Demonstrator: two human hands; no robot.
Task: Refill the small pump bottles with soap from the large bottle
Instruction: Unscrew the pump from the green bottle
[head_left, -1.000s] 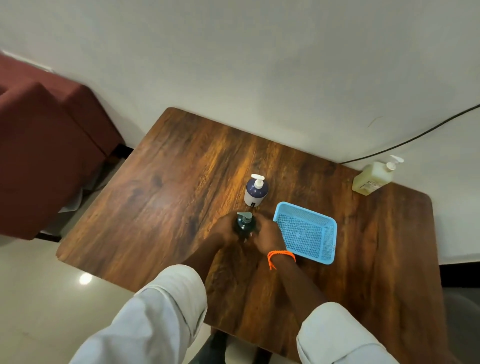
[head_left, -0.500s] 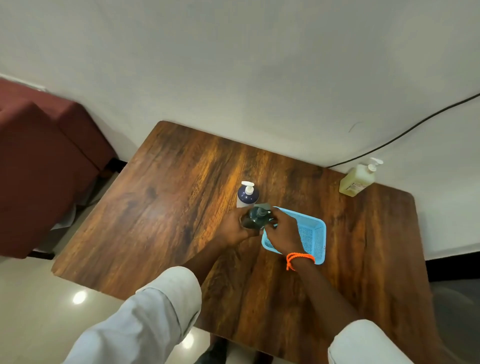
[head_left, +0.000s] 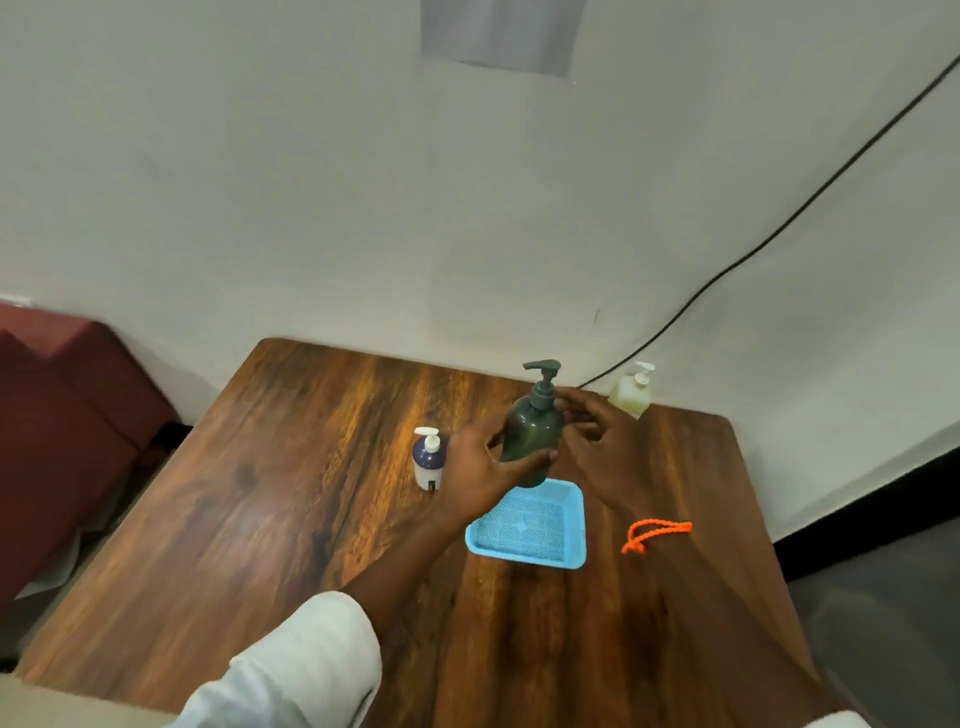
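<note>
Left hand (head_left: 475, 475) gripped the dark green plastic pump bottle (head_left: 532, 431) round its lower body, thumb across the front, bottle upright and lifted off the wooden tabletop (head_left: 270, 499), its base over the far edge of the light blue mesh plastic tray (head_left: 527, 525). Right hand (head_left: 597, 441) sat at the bottle's neck and shoulder, fingers curled against it just under the pump head; motion blur, so couldn't tell whether they pinched the collar or only touched it. Orange cord bracelet (head_left: 657, 534) on the right wrist. Small navy-and-white pump bottle (head_left: 429, 460) stood upright just left of the left hand, near mid-table. Large pale yellow soap bottle with white pump (head_left: 631, 393) stood at the far right corner against the white wall (head_left: 311, 182), partly behind the right hand, black cable (head_left: 779, 228) running down to it. Dark red upholstered seat (head_left: 57, 415) off the left edge. Left half and near edge of the tabletop were bare wood, white sleeve (head_left: 306, 670) over the near edge.
</note>
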